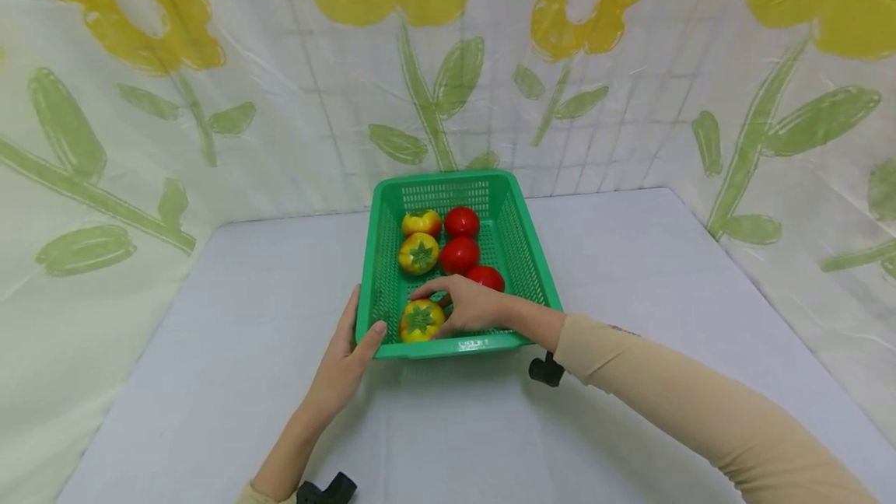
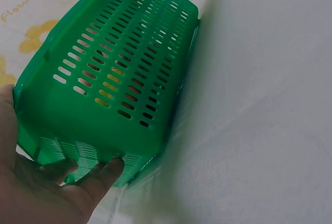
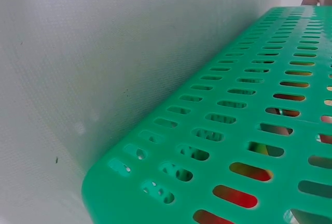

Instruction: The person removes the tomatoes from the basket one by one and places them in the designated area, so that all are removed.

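A green plastic basket (image 1: 535,255) with slotted walls holds several tomatoes. My left hand (image 1: 348,352) grips its near left corner, thumb over the rim; in the left wrist view the left hand's fingers (image 2: 106,177) lie against the outer wall. Inside the basket, my right hand (image 1: 476,306) curls around a yellow tomato (image 1: 418,320) with a green leafy top, near the front wall. Farther back are another yellow tomato (image 1: 418,254) and a yellow-and-red one (image 1: 421,222). Red tomatoes (image 1: 460,256) sit beside them, one partly behind the right hand. The right wrist view shows mainly the basket's outer wall (image 3: 207,146).
The basket stands on a table with a pale cloth (image 1: 602,247), near its back edge. A flower-printed curtain (image 1: 280,99) hangs behind and along both sides. Black wrist devices (image 1: 546,370) are worn on both arms.
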{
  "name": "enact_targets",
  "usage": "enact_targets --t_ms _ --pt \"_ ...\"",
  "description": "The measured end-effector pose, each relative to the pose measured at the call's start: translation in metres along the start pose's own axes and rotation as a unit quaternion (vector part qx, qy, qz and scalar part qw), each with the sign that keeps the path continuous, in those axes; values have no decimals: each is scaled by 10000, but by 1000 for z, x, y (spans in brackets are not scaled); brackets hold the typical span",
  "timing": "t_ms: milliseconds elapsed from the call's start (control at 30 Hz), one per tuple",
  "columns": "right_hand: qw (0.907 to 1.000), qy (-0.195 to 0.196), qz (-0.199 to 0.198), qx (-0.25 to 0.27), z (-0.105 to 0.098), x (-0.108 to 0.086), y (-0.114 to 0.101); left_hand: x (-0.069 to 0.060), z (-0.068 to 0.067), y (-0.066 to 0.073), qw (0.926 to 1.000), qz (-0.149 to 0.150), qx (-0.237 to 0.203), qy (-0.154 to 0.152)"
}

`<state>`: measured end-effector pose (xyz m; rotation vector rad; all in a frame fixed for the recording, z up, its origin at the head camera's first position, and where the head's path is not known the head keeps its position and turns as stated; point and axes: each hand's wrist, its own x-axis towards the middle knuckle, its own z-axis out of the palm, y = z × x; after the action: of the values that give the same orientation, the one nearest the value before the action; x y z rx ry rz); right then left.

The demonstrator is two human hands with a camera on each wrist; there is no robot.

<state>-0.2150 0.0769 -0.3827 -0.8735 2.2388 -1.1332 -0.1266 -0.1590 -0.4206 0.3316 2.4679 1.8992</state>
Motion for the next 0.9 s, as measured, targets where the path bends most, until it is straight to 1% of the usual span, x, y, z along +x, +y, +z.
enact_targets --t_ms 200,433,567,733,900 --pt "9999 42 -115 -55 0 2 1 0 -1 0 10000 -38 24 12" --pt "9999 96 99 -73 2 2 0 0 -2 -1 9999 0 115 26" --pt "9997 186 124 -93 1 3 -2 -1 -3 1 9999 -29 114 42" --pt "9991 425 62 -70 -1 2 -2 -2 -3 2 9999 -2 99 55" --pt "9960 874 -29 -176 -5 -1 0 0 -1 0 10000 -26 52 54"
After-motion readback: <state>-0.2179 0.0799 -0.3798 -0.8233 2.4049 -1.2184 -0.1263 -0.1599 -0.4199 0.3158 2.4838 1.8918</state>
